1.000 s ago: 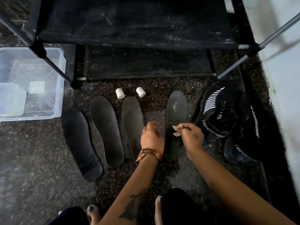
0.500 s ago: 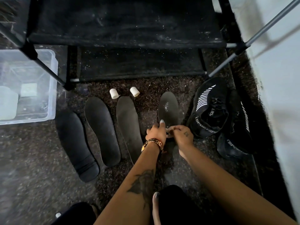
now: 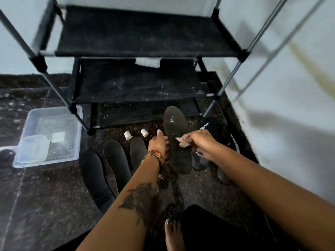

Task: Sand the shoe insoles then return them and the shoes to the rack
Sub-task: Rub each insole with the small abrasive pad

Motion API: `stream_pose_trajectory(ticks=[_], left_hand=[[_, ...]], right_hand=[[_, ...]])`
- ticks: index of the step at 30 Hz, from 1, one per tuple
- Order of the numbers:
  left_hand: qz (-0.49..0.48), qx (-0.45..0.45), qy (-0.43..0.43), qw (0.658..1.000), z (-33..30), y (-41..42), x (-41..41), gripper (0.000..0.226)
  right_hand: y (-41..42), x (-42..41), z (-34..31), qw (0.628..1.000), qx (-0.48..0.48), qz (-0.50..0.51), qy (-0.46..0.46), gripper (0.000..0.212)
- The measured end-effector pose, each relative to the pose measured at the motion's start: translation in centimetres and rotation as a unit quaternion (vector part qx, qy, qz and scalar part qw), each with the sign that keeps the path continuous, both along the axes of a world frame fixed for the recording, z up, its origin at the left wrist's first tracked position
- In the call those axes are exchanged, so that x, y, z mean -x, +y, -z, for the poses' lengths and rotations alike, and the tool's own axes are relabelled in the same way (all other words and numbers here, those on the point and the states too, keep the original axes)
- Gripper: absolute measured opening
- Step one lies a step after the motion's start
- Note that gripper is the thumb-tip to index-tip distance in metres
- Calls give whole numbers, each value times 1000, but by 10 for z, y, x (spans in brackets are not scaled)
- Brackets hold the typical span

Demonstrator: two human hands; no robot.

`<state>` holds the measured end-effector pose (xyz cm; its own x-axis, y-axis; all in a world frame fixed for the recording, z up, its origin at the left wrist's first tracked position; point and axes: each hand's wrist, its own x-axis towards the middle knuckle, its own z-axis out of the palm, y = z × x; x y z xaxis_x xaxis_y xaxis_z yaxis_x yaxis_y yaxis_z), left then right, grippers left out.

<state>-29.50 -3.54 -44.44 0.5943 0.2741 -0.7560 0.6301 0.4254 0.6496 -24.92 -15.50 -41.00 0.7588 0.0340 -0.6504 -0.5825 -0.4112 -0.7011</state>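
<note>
While left hand (image 3: 157,144) grips the lifted insole (image 3: 177,142) at its left edge, long axis toward the rack (image 3: 145,42), right hand (image 3: 198,142) pinches sandpaper (image 3: 181,141) on its face.

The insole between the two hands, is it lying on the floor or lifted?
Lifted. The left hand grips the insole by its edge; its toe overlaps the rack, above the other insoles.

The left hand (image 3: 157,144) grips a dark insole (image 3: 176,140) by its edge, lifted off the floor (image 3: 45,192) before the black shoe rack (image 3: 145,42), while the right hand (image 3: 198,142) pinches a pale scrap of sandpaper (image 3: 182,142) against its face. Three more insoles (image 3: 116,156) lie side by side on the floor to the left, two black shoes (image 3: 208,127) to the right.
</note>
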Motion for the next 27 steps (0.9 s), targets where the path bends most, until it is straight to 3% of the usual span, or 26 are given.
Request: stream_pose_trajectory(ticks=[7, 11, 17, 21, 25, 27], left_hand=[[-13, 26, -73, 997, -107, 11, 13, 51], [22, 154, -118, 981, -145, 4, 27, 65], [55, 273, -173, 945, -168, -2, 46, 79], [66, 346, -188, 917, -163, -10, 52, 77], [77, 349, -199, 913, -166, -6, 45, 74], [62, 328, -198, 922, -163, -2, 39, 69]], right_hand=[[-2, 20, -131, 995, -94, -32, 4, 14], [-7, 48, -173, 993, -119, -21, 2, 14], [-16, 81, -183, 984, -168, 50, 16, 10], [-21, 86, -177, 988, -150, 43, 13, 12], [-24, 79, -175, 992, -122, 10, 4, 10], [-25, 73, -175, 994, -101, 8, -42, 12]])
